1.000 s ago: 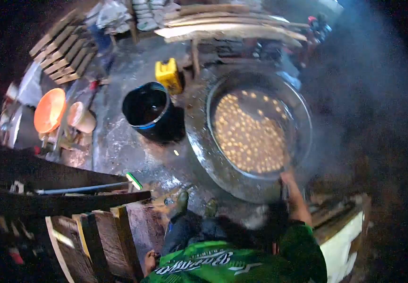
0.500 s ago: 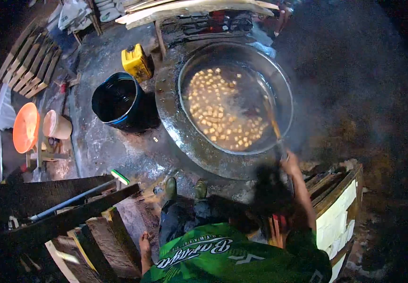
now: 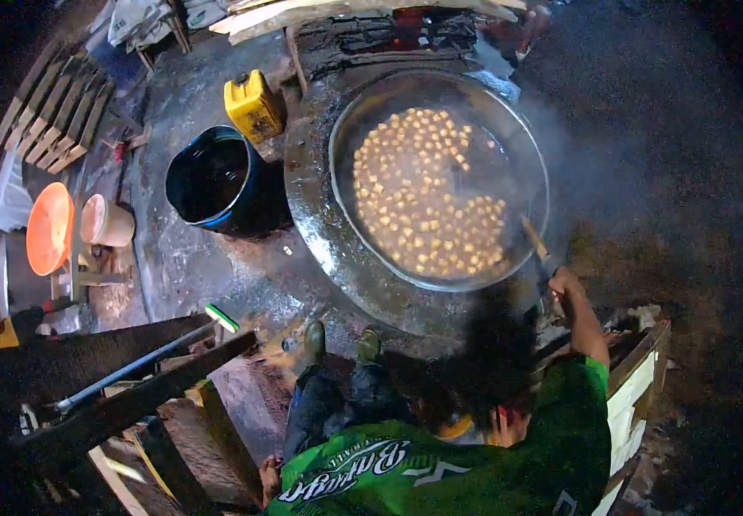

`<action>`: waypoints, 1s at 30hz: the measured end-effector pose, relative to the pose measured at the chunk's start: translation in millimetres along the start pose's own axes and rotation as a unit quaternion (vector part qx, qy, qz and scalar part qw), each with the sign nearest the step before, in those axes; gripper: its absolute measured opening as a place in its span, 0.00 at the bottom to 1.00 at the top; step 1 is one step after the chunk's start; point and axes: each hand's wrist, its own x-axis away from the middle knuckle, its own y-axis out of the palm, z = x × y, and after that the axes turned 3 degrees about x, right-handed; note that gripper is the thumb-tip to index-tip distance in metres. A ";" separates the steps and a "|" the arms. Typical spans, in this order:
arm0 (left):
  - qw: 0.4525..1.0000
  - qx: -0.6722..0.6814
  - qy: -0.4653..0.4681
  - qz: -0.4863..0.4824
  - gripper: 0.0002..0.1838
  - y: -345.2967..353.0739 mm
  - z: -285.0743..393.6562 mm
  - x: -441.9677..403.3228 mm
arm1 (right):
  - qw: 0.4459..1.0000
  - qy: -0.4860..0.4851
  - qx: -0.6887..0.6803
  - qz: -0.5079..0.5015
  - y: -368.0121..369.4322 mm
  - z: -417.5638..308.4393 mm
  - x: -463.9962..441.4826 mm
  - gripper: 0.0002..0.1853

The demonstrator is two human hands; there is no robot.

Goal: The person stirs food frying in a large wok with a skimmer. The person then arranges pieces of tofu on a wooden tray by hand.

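A wooden-shafted stirring tool is gripped in my right hand, just beyond the lower right rim of a large round pan. Its far end goes down into the brown liquid and is hidden there. Many pale yellow cubes float in the pan, mostly at the left, top and bottom. Steam drifts over the right side. Down beside my left leg, low in the view, is my left hand, away from the pan; its fingers are too small and dim to make out.
Left of the pan stand a dark barrel and a yellow jerrycan. Farther left are an orange basin, a pale bucket and a wooden pallet. A squeegee lies over dark boards at the lower left.
My right hand has shifted right and slightly up with the tool, whose shaft now shows less above the liquid. The cubes have spread upward and rightward in the pan.
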 end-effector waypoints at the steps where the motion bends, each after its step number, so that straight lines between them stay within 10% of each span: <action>1: 0.994 -0.073 0.083 -0.013 0.20 1.2 6.7 1.0 | 0.991 0.012 -0.043 -0.125 -2.8 -10.2 9.4 0.12; 3: 0.984 0.166 0.057 -0.036 0.20 7.2 -5.0 -11.3 | 0.978 -0.047 -0.050 -0.195 3.2 -23.4 25.2 0.10; 11: 0.995 0.097 0.021 -0.006 0.10 31.7 21.3 -2.1 | 0.821 -0.392 -0.237 -0.342 79.7 -97.9 37.9 0.19; 16: 0.957 0.251 -0.121 -0.077 0.10 15.7 6.1 1.9 | 0.860 -0.333 -0.247 -0.298 184.6 -201.6 3.2 0.15; 19: 0.976 0.115 -0.168 0.078 0.09 28.8 -3.3 13.1 | 0.761 -0.256 -0.507 -0.314 198.5 -276.6 37.8 0.15; 22: 0.967 0.254 0.030 0.006 0.10 15.0 -22.6 12.0 | 0.790 -0.272 -0.490 -0.248 186.7 -334.0 19.3 0.15; 25: 0.786 0.520 -0.163 -0.293 0.24 -24.3 -25.8 10.9 | 0.705 -0.178 -0.625 -0.283 158.7 -359.5 33.7 0.13; 27: 0.916 0.319 -0.242 0.031 0.21 4.2 1.7 38.1 | 0.718 -0.192 -0.619 -0.252 148.3 -353.3 5.2 0.11; 30: 0.957 0.217 -0.183 0.063 0.18 23.7 0.1 40.5 | 0.775 -0.331 -0.533 -0.075 160.8 -327.3 -67.7 0.10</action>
